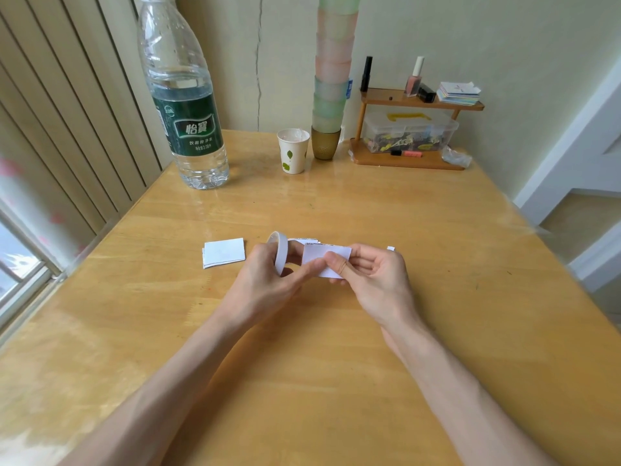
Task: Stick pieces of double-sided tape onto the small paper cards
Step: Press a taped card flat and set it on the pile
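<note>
Gripping the white ring-shaped roll of double-sided tape (pixel 281 252), the left hand (pixel 265 284) meets the right hand (pixel 373 280), which pinches a small white rectangular paper card (pixel 324 258); more stacked white cards (pixel 224 252) lie left of both.

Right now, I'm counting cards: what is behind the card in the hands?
White paper edges peek out behind the card. The card itself covers the rest, so no count.

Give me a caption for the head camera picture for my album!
At a wooden table, the left hand holds a tape roll while the right hand pinches a small paper card.
</note>
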Action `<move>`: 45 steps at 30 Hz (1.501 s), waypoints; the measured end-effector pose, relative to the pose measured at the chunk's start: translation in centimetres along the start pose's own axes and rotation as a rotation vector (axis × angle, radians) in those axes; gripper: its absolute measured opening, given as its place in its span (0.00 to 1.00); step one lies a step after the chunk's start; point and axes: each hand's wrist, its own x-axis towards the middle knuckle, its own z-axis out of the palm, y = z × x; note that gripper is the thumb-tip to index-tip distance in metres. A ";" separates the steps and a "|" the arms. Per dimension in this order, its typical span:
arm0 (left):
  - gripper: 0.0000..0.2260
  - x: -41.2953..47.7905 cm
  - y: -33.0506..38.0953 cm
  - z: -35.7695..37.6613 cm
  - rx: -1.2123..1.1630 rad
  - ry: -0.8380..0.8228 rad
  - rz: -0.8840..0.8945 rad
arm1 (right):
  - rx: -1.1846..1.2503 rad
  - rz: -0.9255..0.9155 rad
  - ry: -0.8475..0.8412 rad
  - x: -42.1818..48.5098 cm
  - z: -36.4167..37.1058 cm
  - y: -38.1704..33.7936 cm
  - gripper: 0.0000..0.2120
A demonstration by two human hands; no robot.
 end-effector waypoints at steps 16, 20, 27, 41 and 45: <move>0.13 0.1 -0.7 0.2 0.022 0.119 0.045 | 0.013 -0.056 0.079 0.0 0.6 -0.1 0.07; 0.11 0.0 -0.4 0.3 -0.018 0.107 0.017 | -0.025 -0.080 0.105 0.2 0.5 0.1 0.05; 0.12 0.2 -0.9 0.4 0.041 0.151 0.038 | -0.051 -0.070 0.028 0.3 0.9 0.6 0.18; 0.11 0.1 -0.6 0.7 0.046 0.119 0.021 | -0.052 -0.108 0.055 0.4 0.7 0.7 0.18; 0.13 0.1 -0.7 0.4 0.052 0.127 0.035 | -0.025 -0.090 0.019 0.1 0.7 0.4 0.13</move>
